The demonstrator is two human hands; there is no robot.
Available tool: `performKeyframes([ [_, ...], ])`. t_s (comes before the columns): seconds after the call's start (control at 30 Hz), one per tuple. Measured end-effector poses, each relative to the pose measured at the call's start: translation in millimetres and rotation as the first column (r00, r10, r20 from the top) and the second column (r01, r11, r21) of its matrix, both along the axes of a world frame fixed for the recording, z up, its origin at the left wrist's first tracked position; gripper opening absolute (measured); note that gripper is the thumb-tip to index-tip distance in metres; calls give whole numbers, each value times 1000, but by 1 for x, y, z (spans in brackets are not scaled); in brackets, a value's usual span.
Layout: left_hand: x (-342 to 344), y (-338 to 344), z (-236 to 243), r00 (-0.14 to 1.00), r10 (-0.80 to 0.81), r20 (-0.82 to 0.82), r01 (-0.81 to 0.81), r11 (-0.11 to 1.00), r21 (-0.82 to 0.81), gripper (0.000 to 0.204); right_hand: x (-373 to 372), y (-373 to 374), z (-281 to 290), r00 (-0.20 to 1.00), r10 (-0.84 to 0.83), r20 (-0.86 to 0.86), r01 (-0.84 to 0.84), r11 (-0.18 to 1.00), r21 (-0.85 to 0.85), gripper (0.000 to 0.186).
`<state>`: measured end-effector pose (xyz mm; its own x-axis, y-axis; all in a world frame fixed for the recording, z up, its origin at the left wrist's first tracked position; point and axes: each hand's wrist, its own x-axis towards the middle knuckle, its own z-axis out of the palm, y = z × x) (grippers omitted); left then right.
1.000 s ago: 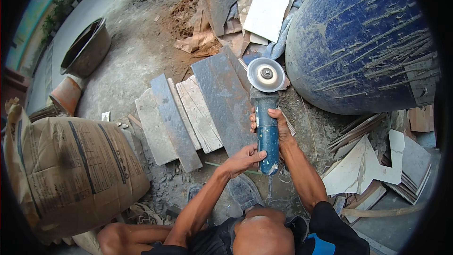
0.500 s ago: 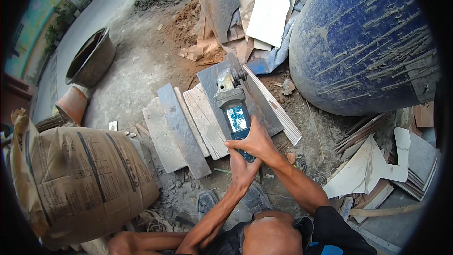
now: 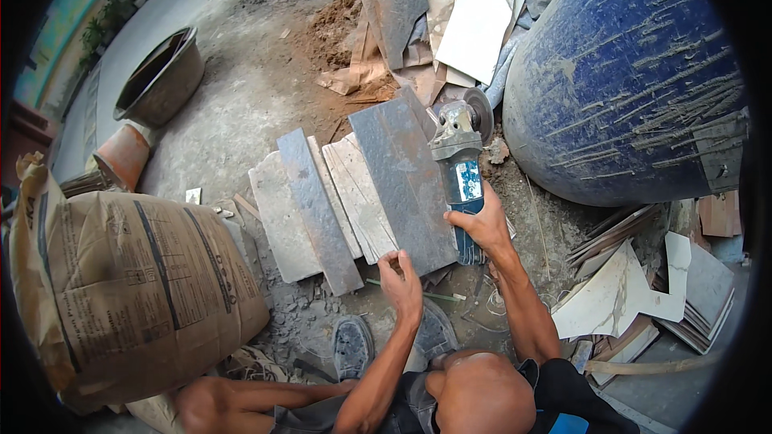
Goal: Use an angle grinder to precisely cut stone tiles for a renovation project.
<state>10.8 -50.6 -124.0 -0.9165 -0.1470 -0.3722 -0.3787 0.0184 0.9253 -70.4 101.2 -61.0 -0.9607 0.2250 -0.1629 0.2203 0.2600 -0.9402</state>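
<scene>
Since half a second ago, left hand (image 3: pixel 402 280) dropped off the grinder and now sits at the near edge of the dark grey tile (image 3: pixel 406 185), fingers curled, tips touching the tile's lower corner. Right hand (image 3: pixel 481 225) alone wraps the angle grinder (image 3: pixel 462 181), closed round the blue body; tool has swung to the tile's right edge, disc end pointing away from the person.

Edges and room: grey tile lies tilted on top of a row of pale tile strips (image 3: pixel 354 197), its near corner overhanging them. Darker narrow strip (image 3: pixel 318 209) crosses the row on the left. Grinder runs along the tile's right long edge, disc just past the far right corner. Big blue drum (image 3: pixel 627 80) stands close on the right, only a narrow gap of dirt between it and the grinder. Cement sack (image 3: pixel 137 289) blocks the lower left. Open concrete ground lies left and beyond the strips, up to a dark metal basin (image 3: pixel 161 76). Broken tile pile (image 3: pixel 474 20) crowds the far side; stacked offcuts (image 3: pixel 643 289) lie lower right. Person's shoe (image 3: pixel 352 345) is planted just below the strips.

Grinder look: blue barrel, grey metal head, round disc with guard, dusty. Tile surface is dull, streaked, slate grey, and rectangular.
</scene>
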Motion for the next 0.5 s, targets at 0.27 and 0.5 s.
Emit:
performKeyframes([
  [0.27,24,-1,-69,971,-33,239,-90,869,487,45,14,-5,-32,1000,-17,-2,17,998,-54,47],
  [0.5,18,-12,-78,986,-139,93,68,842,536,34,29,1,-10,999,-11,35,13,999,-45,52],
])
